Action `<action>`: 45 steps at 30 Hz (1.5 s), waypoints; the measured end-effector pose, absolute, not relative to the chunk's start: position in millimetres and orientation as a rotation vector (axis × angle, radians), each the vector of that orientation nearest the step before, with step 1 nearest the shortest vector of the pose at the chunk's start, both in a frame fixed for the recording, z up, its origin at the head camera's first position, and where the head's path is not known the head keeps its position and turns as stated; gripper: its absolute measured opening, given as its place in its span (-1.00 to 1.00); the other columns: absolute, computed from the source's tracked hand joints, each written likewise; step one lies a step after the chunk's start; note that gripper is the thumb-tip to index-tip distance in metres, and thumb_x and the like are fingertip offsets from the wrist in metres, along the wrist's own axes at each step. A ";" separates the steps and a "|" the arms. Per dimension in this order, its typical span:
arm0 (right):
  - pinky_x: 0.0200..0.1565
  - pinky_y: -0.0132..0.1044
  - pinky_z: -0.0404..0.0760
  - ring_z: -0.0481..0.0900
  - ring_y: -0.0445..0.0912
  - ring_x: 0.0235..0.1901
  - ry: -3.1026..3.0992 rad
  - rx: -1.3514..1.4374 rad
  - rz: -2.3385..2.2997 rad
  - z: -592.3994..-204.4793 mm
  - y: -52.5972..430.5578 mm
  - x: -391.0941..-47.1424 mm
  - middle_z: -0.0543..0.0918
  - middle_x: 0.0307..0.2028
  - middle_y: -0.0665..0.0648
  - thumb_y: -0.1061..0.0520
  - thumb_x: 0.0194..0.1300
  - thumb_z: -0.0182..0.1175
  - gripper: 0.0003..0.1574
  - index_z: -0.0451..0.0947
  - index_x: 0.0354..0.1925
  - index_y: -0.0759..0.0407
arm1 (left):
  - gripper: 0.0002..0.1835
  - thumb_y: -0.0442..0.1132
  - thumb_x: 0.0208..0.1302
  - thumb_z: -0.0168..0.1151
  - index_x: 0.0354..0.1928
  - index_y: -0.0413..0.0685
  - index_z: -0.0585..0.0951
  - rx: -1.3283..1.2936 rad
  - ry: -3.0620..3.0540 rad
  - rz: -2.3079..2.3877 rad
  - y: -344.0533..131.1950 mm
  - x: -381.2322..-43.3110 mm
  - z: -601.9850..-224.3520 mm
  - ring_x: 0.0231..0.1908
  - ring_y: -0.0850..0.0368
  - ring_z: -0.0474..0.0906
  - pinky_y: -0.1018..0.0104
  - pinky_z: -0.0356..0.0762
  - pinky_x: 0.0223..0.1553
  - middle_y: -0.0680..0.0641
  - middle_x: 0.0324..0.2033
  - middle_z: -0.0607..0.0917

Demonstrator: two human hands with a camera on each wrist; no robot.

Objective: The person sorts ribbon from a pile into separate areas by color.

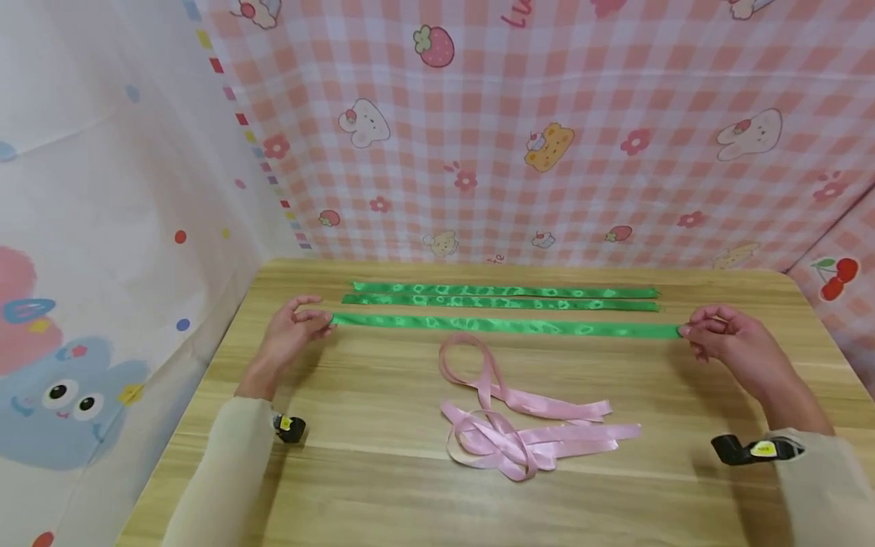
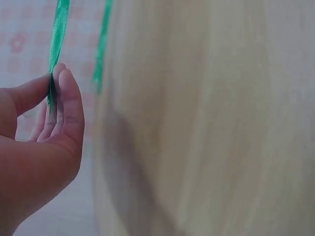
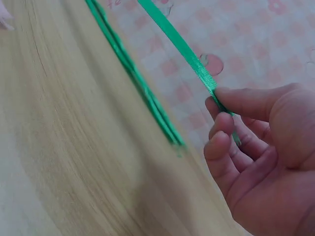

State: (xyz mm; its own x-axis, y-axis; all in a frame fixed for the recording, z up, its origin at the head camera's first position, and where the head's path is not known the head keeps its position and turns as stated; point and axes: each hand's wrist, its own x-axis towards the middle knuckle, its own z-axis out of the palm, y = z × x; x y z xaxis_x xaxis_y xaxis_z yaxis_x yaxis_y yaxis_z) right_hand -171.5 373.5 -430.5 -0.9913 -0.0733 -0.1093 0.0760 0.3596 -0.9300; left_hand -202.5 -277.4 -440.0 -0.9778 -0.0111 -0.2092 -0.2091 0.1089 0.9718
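A green satin ribbon (image 1: 506,325) is stretched nearly straight between both hands, held above the table. My left hand (image 1: 292,334) pinches its left end between thumb and fingers; in the left wrist view that ribbon (image 2: 59,34) runs upward from the pinch. At the other end, my right hand (image 1: 734,342) pinches the ribbon (image 3: 184,49), with a short tail hanging among the fingers in the right wrist view. Just beyond, two more green ribbons (image 1: 506,291) lie side by side on the table. Nearer the body lies a loose, looped heap of pink ribbons (image 1: 506,441).
The wooden table (image 1: 369,486) ends at a pink checked cloth (image 1: 478,106) hanging behind it. On the left hangs a white printed cloth (image 1: 123,175). Black wrist cameras (image 1: 290,428) sit at both cuffs.
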 end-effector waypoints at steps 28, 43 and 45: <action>-0.64 -0.51 0.39 0.41 -0.39 -0.66 2.555 0.465 -1.833 -479.1 349.8 -215.9 0.59 -0.56 -0.38 0.21 0.30 0.30 -0.71 0.35 -0.17 0.10 | -0.47 -0.45 0.25 0.30 0.22 -0.34 0.34 -0.636 2.241 2.147 -250.6 -248.8 -472.5 -0.48 0.36 0.55 0.56 0.48 -0.50 0.17 -0.48 0.69; -0.52 -0.53 0.46 0.47 -0.41 -0.54 2.627 0.531 -1.757 -481.5 348.4 -218.9 0.55 -0.55 -0.38 0.10 0.29 0.34 -0.67 0.38 -0.14 0.08 | -0.43 -0.50 0.18 0.34 0.21 -0.35 0.35 -0.674 2.163 2.241 -250.1 -247.5 -471.8 -0.50 0.34 0.57 0.55 0.49 -0.50 0.06 -0.42 0.74; -0.53 -0.51 0.48 0.49 -0.39 -0.54 2.607 0.517 -1.767 -480.0 348.2 -218.2 0.56 -0.51 -0.38 0.08 0.29 0.35 -0.65 0.36 -0.12 0.04 | -0.44 -0.49 0.19 0.35 0.20 -0.30 0.35 -0.727 2.116 2.283 -250.5 -246.1 -470.4 -0.49 0.32 0.55 0.55 0.49 -0.50 0.08 -0.38 0.72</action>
State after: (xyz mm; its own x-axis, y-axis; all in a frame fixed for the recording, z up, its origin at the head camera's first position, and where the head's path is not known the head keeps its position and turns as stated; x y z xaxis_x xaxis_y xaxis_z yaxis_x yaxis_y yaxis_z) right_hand -218.2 348.2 -480.0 -0.9462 0.2924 -0.1385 0.2370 0.3351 -0.9119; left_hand -246.1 -250.5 -470.4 -0.8951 -0.3400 -0.2883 -0.2618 -0.1225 0.9573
